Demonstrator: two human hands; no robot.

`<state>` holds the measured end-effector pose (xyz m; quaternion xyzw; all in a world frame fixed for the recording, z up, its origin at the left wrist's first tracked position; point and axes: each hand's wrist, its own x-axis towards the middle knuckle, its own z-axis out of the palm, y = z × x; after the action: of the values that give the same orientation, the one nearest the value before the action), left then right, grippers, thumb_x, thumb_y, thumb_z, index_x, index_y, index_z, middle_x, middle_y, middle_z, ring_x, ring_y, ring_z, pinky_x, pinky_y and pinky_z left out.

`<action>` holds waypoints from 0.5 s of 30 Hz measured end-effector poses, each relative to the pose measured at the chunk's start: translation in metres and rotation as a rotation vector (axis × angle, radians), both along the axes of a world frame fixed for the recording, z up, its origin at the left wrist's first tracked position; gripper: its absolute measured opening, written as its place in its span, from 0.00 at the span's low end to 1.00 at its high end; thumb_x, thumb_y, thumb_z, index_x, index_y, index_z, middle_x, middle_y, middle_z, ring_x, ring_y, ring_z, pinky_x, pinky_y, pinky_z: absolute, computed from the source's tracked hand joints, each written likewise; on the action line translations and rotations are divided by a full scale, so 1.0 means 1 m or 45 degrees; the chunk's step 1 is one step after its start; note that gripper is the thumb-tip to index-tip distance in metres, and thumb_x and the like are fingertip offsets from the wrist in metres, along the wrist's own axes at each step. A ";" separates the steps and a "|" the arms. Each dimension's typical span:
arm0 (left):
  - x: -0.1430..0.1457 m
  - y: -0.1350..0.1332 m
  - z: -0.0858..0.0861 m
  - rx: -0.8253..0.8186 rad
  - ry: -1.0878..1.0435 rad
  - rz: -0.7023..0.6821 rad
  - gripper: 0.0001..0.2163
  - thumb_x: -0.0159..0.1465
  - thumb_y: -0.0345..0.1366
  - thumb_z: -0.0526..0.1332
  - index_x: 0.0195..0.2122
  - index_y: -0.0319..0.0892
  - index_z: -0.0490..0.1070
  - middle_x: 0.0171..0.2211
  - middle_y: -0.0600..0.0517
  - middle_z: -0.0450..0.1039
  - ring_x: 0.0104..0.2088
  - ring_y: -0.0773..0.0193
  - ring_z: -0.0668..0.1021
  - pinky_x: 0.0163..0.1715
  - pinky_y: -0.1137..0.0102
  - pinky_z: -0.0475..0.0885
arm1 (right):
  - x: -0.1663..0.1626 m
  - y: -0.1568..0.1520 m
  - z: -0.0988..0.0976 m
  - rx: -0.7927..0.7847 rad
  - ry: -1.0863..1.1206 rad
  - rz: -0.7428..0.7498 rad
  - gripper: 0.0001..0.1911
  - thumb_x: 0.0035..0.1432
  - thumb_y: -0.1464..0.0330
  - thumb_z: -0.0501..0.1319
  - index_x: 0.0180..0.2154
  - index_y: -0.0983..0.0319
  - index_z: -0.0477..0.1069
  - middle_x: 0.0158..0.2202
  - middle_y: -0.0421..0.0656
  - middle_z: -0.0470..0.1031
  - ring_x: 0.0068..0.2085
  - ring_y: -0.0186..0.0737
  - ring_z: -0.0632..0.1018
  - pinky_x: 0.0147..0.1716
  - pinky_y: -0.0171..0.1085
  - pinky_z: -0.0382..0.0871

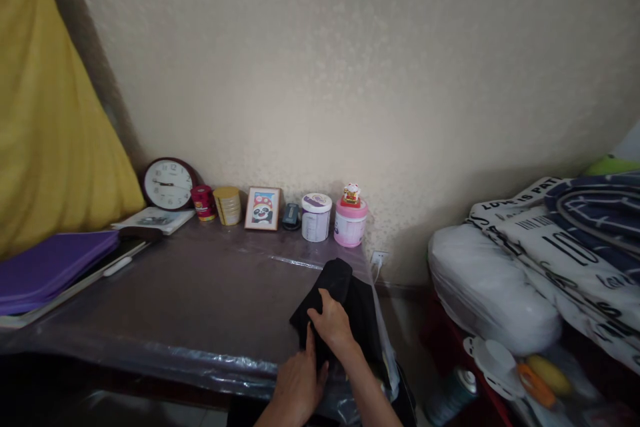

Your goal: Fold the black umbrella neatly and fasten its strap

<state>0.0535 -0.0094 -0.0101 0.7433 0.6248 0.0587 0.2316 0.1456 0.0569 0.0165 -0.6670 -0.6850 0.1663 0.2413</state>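
A piece of black cloth (343, 275) lies bunched and folded on the right front corner of the table, partly hanging towards its edge. My right hand (332, 323) grips the cloth from above, thumb and forefinger on its left part. Just below and to the left, my left hand (299, 379) holds the near part of the same cloth, its forefinger pointing up towards my right thumb. The two hands are close together. My other fingers and the underside of the cloth are hidden.
The table (200, 287) has a plastic cover. Along the wall stand a clock (169, 185), a red can (203, 203), a yellow container (228, 206), a panda picture (263, 209), a white tub (316, 218) and a pink tub (351, 223). Purple folders (55, 267) lie left; bedding (565, 233) sits right.
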 end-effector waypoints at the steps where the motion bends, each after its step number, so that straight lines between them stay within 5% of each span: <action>1: -0.001 -0.001 0.001 -0.005 -0.018 -0.008 0.30 0.62 0.40 0.44 0.61 0.32 0.35 0.42 0.41 0.72 0.40 0.55 0.75 0.37 0.67 0.65 | -0.001 -0.001 0.001 -0.005 -0.051 0.013 0.24 0.50 0.68 0.54 0.51 0.66 0.61 0.38 0.49 0.75 0.42 0.46 0.75 0.38 0.38 0.66; 8: -0.012 -0.008 0.001 0.118 -0.192 -0.045 0.27 0.61 0.42 0.44 0.59 0.33 0.42 0.55 0.40 0.58 0.49 0.60 0.70 0.43 0.72 0.64 | -0.002 -0.001 0.002 -0.026 -0.133 0.101 0.24 0.49 0.69 0.54 0.50 0.64 0.62 0.36 0.48 0.76 0.39 0.44 0.76 0.35 0.36 0.65; 15: -0.010 -0.005 -0.004 0.058 -0.162 -0.092 0.28 0.61 0.39 0.44 0.60 0.32 0.39 0.45 0.42 0.69 0.44 0.60 0.73 0.41 0.70 0.64 | 0.004 -0.002 0.015 -0.098 0.001 0.367 0.13 0.51 0.68 0.53 0.37 0.57 0.73 0.28 0.37 0.77 0.33 0.35 0.76 0.30 0.29 0.63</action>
<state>0.0439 -0.0143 -0.0141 0.7653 0.5800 0.1115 0.2557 0.1493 0.0553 0.0318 -0.5703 -0.7668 0.2256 0.1895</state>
